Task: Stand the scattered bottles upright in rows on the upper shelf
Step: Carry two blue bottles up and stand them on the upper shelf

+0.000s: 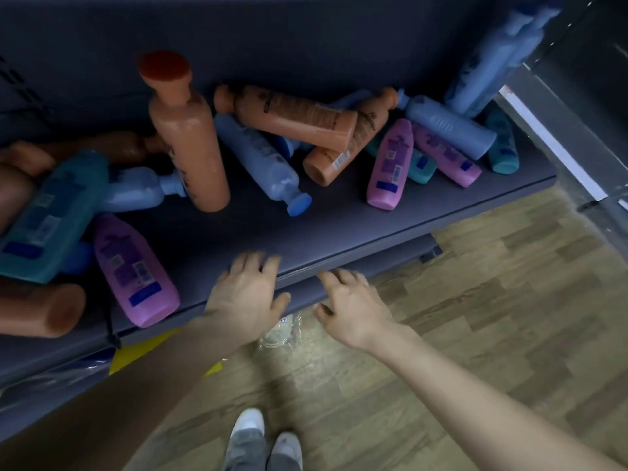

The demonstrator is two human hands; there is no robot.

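Many bottles lie scattered on the dark upper shelf (pixel 339 226). One orange bottle (pixel 190 137) with a red-brown cap stands upright at middle left. Two orange bottles (pixel 299 113) lie crossed at the centre, beside a lying blue bottle (pixel 261 161). Pink bottles lie at the front left (pixel 136 270) and right of centre (pixel 390 164). A teal bottle (pixel 51 215) lies at the far left. My left hand (pixel 248 294) hovers with spread fingers over the shelf's front edge, holding nothing. My right hand (pixel 353 307) is open just in front of that edge.
Two blue bottles (pixel 496 62) stand upright at the shelf's back right, by a metal upright. More blue, pink and teal bottles lie near them. A lower shelf edge sits under the front lip. Wooden floor, a crumpled plastic wrapper (pixel 282 334) and my shoes are below.
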